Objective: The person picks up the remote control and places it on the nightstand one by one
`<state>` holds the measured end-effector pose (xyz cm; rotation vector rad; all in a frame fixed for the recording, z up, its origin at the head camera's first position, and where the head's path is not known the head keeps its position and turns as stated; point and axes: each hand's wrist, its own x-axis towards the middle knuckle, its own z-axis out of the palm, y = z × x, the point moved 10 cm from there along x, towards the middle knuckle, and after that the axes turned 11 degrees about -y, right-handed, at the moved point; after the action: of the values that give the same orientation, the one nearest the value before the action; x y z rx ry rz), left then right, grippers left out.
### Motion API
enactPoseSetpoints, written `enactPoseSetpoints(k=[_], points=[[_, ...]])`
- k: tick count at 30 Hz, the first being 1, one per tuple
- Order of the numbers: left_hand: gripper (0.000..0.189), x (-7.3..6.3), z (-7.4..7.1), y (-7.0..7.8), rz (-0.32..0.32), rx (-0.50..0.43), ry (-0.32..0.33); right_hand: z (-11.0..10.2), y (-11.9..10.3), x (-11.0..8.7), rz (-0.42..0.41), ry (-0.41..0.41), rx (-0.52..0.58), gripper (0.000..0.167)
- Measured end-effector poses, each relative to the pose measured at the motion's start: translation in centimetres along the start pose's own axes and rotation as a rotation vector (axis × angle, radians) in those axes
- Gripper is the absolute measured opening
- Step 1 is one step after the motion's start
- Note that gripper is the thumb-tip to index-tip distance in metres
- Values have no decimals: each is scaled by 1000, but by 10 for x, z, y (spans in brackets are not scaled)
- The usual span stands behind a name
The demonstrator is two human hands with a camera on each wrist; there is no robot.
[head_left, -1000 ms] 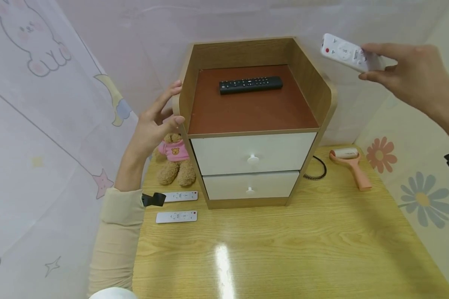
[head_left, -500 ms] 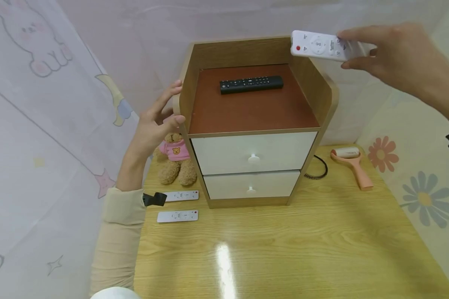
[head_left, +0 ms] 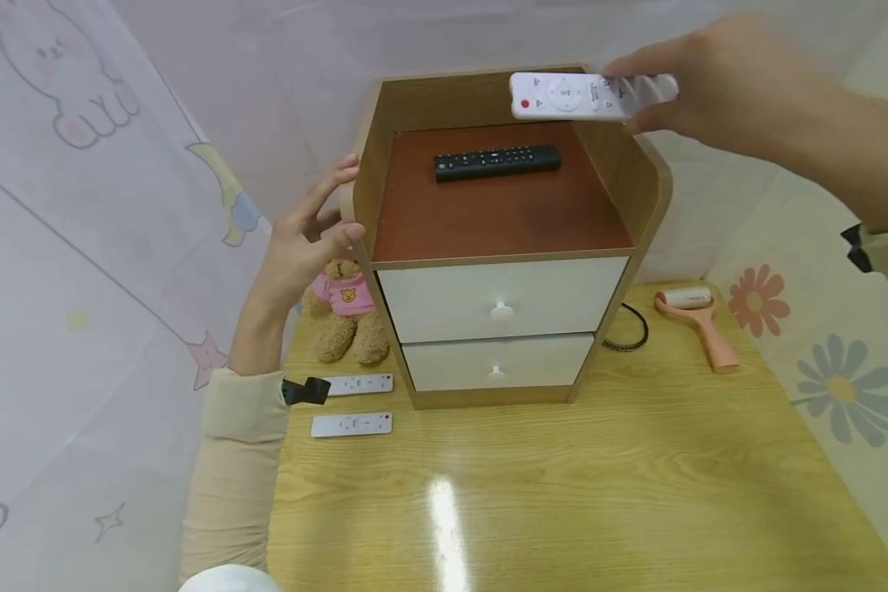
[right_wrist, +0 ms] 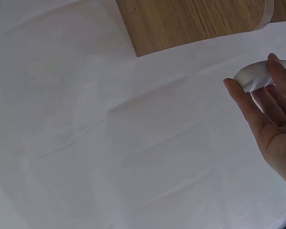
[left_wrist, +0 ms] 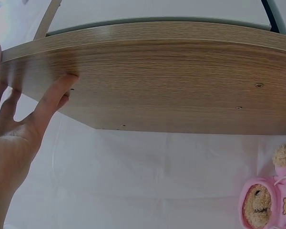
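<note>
My right hand [head_left: 740, 90] pinches a white remote control [head_left: 562, 94] between thumb and fingers, above the right side of a small wooden cabinet [head_left: 614, 173]. The remote lies level, with its buttons and a red button showing. In the right wrist view, the rounded end of the remote [right_wrist: 255, 76] shows between the fingers. A black remote control [head_left: 497, 163] lies on the cabinet's brown top. My left hand [head_left: 296, 238] rests against the cabinet's left side panel, thumb at the front edge. The left wrist view shows its fingertips touching the wooden panel [left_wrist: 157, 81].
Two white drawers [head_left: 437, 304] with knobs front the cabinet. Left of it, a teddy bear [head_left: 348, 300] in pink sits behind two white remotes [head_left: 351, 424] on the wooden table [head_left: 599, 493]. At right lie a black coiled cord [head_left: 625, 345] and an orange-handled lint roller [head_left: 703, 325].
My right hand has carried the white remote leftward from beside the cabinet to over its top, and the remote has turned more level. The left hand stays at the side panel.
</note>
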<state>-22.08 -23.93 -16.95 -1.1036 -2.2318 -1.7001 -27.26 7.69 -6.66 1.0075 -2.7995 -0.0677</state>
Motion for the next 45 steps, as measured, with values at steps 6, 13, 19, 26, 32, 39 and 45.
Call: enactPoseSetpoints(k=[6,13,19,26,32,39,45], points=[[54,-1,-1,1,5,-12,12,7,-21,23,-34,-76,26,50],[54,0,0,3,11,-9,6,19,-34,46,-68,-126,68,51],[53,-1,-1,3,-3,2,14,32,-47,58,-112,-190,96,49],[53,-2,-2,1,-2,9,12,49,-57,73,-125,-264,118,49],[54,-2,-4,0,13,-17,12,66,-62,88,-118,-336,114,49],[55,-2,-4,2,13,-10,6,81,-68,97,-154,-374,115,45],[55,-2,-2,2,17,3,9,97,-66,102,-108,-436,106,46]])
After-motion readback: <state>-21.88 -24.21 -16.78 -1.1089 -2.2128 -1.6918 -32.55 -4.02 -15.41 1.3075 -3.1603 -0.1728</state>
